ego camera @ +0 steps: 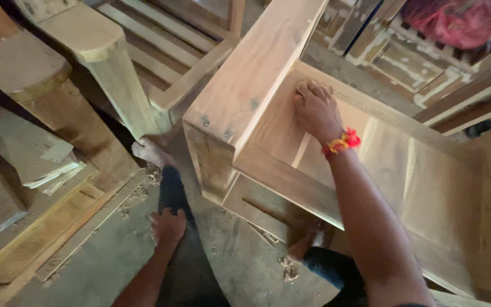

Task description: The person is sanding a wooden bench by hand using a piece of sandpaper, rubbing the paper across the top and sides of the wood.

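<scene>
A large unfinished wooden cabinet frame is being steadied on a dusty floor, tipped so that its open inside is facing upward. The right hand is being pressed palm-down against an inner panel of the frame, close under its broad top board; the fingers are being held fairly flat and slightly curled at the tips, and nothing is being gripped. Whether something small is being kept under the fingertips cannot be told. A red and yellow thread band is being worn on that wrist. The left hand is being rested on the person's own dark-trousered leg, just left of the frame's lower corner, with fingers curled loosely and nothing held. A bare foot is being set against the floor beside that corner. Left of the frame, thick turned wooden posts and offcut boards are being kept. Beyond the frame, a red cloth is being seen.
</scene>
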